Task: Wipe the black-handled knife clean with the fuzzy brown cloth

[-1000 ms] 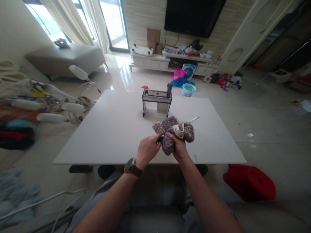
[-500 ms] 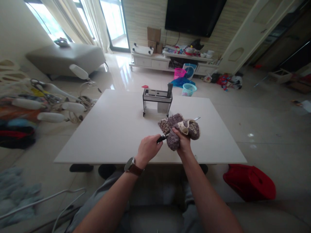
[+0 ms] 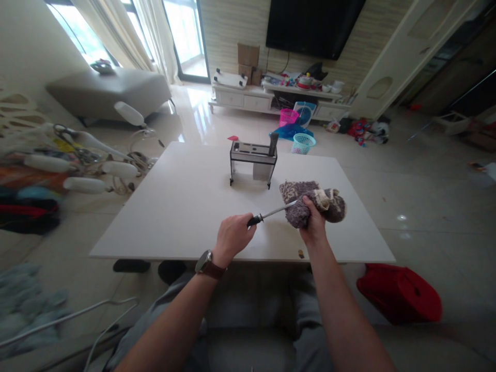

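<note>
My left hand (image 3: 231, 237), with a watch on the wrist, grips the black handle of a slim steel tool, a knife or sharpening rod (image 3: 273, 212). Its metal shaft points right and its tip is wrapped in a fuzzy grey-brown cloth (image 3: 312, 202). My right hand (image 3: 313, 223) squeezes that cloth around the far end of the shaft, over the white table (image 3: 186, 206). A metal knife rack (image 3: 252, 163) with one dark handle standing in it sits at the table's middle, beyond both hands.
A red bag (image 3: 399, 299) lies on the floor at the right of the table. A drying rack with clothes (image 3: 70, 165) stands to the left. A TV cabinet (image 3: 271, 98), pink and teal baskets (image 3: 296, 132) and toys are farther back.
My right hand slid the cloth rightward along the shaft toward its tip, baring the metal between my hands. My left hand stayed on the handle.
</note>
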`<state>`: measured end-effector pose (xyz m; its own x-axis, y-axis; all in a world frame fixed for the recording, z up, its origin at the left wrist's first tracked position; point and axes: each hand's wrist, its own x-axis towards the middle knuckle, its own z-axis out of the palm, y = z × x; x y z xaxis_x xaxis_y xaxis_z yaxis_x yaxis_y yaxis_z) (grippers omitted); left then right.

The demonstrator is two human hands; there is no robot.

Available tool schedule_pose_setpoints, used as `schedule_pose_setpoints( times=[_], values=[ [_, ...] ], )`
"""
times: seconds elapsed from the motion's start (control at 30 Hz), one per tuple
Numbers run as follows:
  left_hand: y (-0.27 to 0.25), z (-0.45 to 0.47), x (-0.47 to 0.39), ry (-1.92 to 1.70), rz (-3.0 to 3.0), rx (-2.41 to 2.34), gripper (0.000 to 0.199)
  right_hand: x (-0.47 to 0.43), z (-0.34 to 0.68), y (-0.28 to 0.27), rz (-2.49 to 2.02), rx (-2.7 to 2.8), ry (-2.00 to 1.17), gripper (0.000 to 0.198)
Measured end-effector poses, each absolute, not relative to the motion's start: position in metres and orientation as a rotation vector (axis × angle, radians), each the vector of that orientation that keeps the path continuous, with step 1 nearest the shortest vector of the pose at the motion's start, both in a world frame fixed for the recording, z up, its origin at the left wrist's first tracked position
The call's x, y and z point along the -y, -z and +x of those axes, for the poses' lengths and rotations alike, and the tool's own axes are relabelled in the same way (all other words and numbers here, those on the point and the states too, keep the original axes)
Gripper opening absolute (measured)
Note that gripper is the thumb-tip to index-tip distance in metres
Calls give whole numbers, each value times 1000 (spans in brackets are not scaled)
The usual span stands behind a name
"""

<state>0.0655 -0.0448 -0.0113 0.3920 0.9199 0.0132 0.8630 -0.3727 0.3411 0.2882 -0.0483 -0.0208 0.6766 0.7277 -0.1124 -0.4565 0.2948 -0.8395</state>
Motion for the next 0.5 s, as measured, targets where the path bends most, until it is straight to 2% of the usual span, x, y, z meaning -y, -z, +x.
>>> schedule_pose_setpoints(
  times=[0.13,0.5],
  values=[
    [15,69,45,-316,2319,-1600,28,55,257,19,-994,398,-996,46],
    [16,74,49,-367,2291,-1537,19,69,226,20,-914,447,-1418,41]
  ],
)
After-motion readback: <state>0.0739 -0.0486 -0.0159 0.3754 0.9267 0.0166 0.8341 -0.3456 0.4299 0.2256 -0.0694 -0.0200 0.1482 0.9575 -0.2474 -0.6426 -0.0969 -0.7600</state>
